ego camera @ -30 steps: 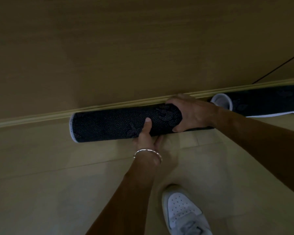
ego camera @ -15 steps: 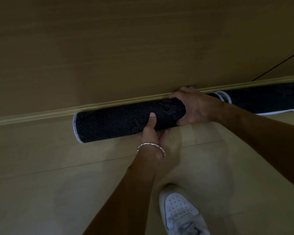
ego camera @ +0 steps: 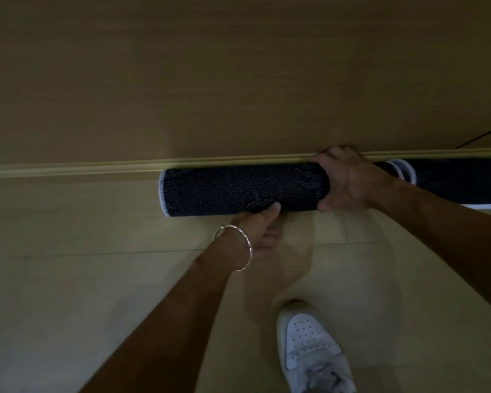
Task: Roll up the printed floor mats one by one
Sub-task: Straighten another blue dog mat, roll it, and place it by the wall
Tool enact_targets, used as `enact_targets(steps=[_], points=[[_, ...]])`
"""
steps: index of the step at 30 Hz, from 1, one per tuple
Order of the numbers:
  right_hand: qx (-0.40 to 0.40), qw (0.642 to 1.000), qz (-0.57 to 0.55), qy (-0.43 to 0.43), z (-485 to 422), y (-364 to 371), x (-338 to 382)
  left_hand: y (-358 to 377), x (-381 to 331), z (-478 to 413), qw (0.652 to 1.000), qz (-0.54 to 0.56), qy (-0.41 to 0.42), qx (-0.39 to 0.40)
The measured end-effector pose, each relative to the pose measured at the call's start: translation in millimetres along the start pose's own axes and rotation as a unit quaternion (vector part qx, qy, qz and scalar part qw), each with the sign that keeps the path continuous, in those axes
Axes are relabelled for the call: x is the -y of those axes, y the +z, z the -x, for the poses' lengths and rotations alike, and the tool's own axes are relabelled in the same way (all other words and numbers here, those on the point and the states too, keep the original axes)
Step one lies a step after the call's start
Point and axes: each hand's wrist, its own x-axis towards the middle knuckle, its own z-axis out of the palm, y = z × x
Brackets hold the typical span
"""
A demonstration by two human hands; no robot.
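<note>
On my feed, the rolled floor mat (ego camera: pixel 238 191) lies across the middle of the frame, a dark tube printed with pale dots and edged in white stitching. It is on the pale floor (ego camera: pixel 97 279), pushed right against the skirting board (ego camera: pixel 82 167) at the foot of the tan wall (ego camera: pixel 210 80). The right hand (ego camera: pixel 349 180) is clamped over the roll's right end, fingers draped over the top toward the skirting and thumb on the near side. The left hand (ego camera: pixel 260 225) comes in from lower centre, with its thumb laid on the roll's near lower edge. The fingers are tucked in beneath it (blurred, so I can't read exactly how they sit). A thin metal bracelet (ego camera: pixel 238 245) circles that wrist.

The two hands are close together on the right half of the roll, not touching each other. At the right edge of the frame a second rolled mat (ego camera: pixel 459 180) lies along the same skirting, its white-rimmed open end just beyond the right hand. A dark cable (ego camera: pixel 482 137) slants down the wall at upper right. A white perforated sneaker (ego camera: pixel 309 344) stands on the floor at lower centre-right.
</note>
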Motion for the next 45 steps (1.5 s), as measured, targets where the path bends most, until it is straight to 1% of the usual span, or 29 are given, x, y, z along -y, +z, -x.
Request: enact_targets(steps=[2, 4, 7, 9, 11, 12, 14, 16, 19, 23, 28, 32, 35, 37, 41, 45], points=[[0.003, 0.999, 0.035, 0.025, 4.1, 0.8, 9.5, -12.0, -0.6, 12.3, 0.998, -0.059, 0.023, -0.027], [0.008, 0.997, 0.05, 0.051, 9.8, 4.0, 19.7, -20.7, -0.1, 24.0, 0.993, -0.087, 0.057, -0.05], [0.004, 0.997, 0.052, 0.051, 19.0, 7.2, 43.9, -37.1, 20.2, 42.1, 0.98, -0.149, 0.103, -0.081], [-0.026, 0.998, 0.056, 0.021, 29.9, 12.1, 64.2, -50.5, 46.7, 55.7, 0.969, -0.185, 0.124, -0.104], [-0.08, 0.994, 0.059, -0.036, 42.7, 21.0, 87.1, -67.5, 76.1, 71.3, 0.953, -0.229, 0.143, -0.14], [-0.091, 0.992, 0.053, -0.063, 49.2, 24.7, 99.9, -77.2, 89.4, 81.3, 0.943, -0.253, 0.145, -0.163], [-0.072, 0.991, 0.041, -0.108, 62.6, 30.2, 128.8, -99.1, 111.4, 103.4, 0.926, -0.27, 0.158, -0.211], [-0.054, 0.984, 0.064, -0.16, 75.0, 36.8, 163.0, -125.5, 133.1, 125.1, 0.911, -0.278, 0.176, -0.25], [-0.059, 0.955, 0.15, -0.249, 95.6, 52.1, 225.8, -168.4, 173.5, 157.3, 0.892, -0.287, 0.181, -0.299], [-0.027, 0.899, 0.239, -0.367, 138.2, 89.1, 327.6, -221.0, 257.1, 203.7, 0.88, -0.254, 0.186, -0.355], [0.004, 0.827, 0.322, -0.461, 214.9, 134.1, 460.1, -282.3, 368.0, 280.8, 0.858, -0.247, 0.163, -0.419], [-0.02, 0.802, 0.324, -0.502, 283.3, 131.0, 583.0, -339.7, 432.3, 390.9, 0.817, -0.242, 0.148, -0.501], [-0.062, 0.784, 0.3, -0.54, 345.3, 108.8, 670.0, -376.6, 466.3, 488.6, 0.776, -0.209, 0.142, -0.578], [-0.082, 0.776, 0.285, -0.556, 388.8, 92.1, 719.2, -392.9, 484.6, 548.3, 0.751, -0.19, 0.145, -0.615], [-0.112, 0.76, 0.258, -0.586, 467.9, 61.2, 799.8, -409.5, 503.0, 644.9, 0.709, -0.186, 0.148, -0.664], [-0.138, 0.744, 0.242, -0.607, 534.8, 47.3, 859.7, -418.2, 516.0, 719.2, 0.661, -0.185, 0.16, -0.71]])
